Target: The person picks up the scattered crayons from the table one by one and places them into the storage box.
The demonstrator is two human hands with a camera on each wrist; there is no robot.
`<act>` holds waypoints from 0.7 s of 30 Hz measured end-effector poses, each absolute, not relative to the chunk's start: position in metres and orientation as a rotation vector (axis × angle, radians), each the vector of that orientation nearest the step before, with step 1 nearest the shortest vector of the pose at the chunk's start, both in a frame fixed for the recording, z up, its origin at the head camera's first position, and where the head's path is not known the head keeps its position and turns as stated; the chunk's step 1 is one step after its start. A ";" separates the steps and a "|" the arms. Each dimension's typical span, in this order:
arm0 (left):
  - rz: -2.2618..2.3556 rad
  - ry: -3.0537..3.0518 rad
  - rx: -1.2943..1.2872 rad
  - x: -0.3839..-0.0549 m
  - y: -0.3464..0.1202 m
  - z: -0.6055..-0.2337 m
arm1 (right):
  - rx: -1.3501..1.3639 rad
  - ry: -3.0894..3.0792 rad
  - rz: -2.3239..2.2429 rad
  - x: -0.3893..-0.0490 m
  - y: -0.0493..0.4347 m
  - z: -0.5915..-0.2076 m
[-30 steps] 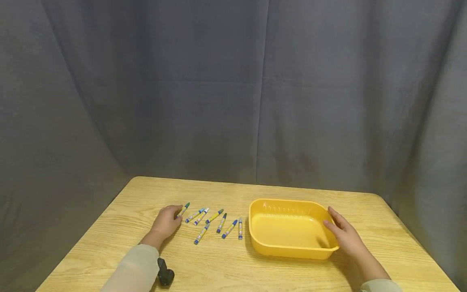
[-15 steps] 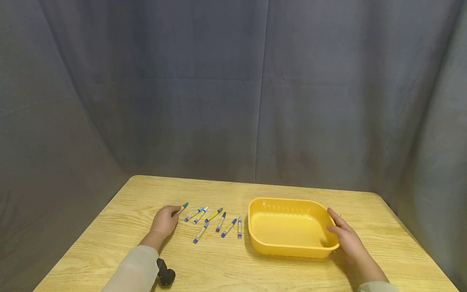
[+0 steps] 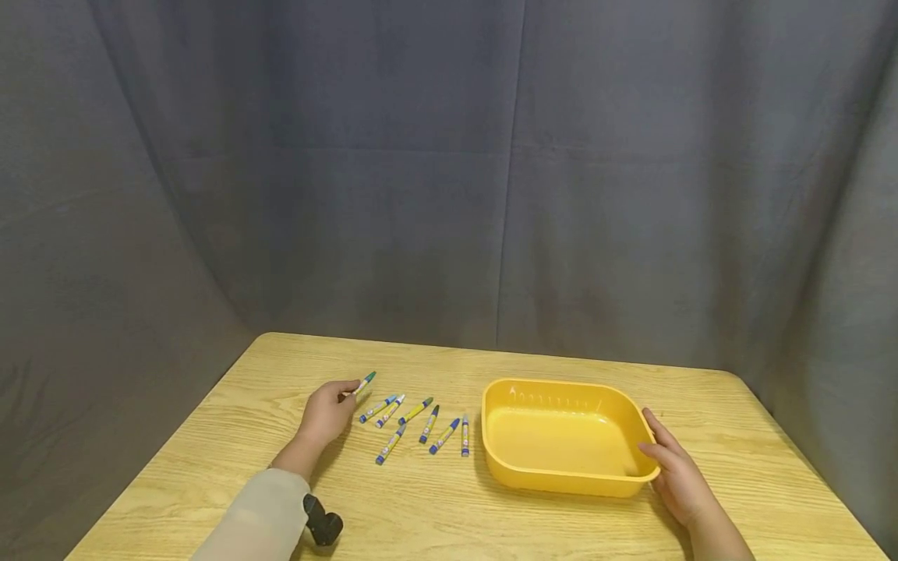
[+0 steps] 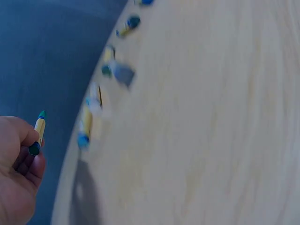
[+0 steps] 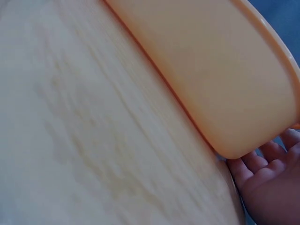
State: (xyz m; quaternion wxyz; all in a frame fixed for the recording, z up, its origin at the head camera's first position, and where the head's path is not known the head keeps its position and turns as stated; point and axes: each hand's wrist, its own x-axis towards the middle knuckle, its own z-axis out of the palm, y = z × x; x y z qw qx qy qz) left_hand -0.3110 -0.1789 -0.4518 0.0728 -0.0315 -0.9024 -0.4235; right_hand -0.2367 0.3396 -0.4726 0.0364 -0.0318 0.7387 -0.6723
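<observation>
Between thumb and fingers, my left hand (image 3: 325, 414) pinches a green crayon (image 3: 365, 382) with a yellow wrapper, tip pointing up and away. In the left wrist view this crayon (image 4: 40, 127) stands out past the fingertips, above the table surface. Several other crayons (image 3: 390, 445) in yellow and blue wrappers lie loosely spread to the right of that hand. My right hand (image 3: 682, 477) grips the right end of a yellow plastic basket (image 3: 561, 481), thumb over the rim and fingers along the outer wall. The right wrist view shows fingers at the basket's lower corner (image 5: 234, 145).
The light wooden table (image 3: 421, 514) has rounded far corners. Grey curtains (image 3: 393, 195) hang behind it and at both sides. A black wrist device (image 3: 323, 523) sits at the left sleeve's cuff.
My left hand has lifted the green crayon up and away from the table, slightly to the right. The right hand stays at the basket's end, its grip a little lower.
</observation>
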 end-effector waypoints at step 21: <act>-1.600 -2.689 -0.613 -0.296 -0.005 -0.409 | -0.038 2.272 -2.044 -0.235 0.340 -0.476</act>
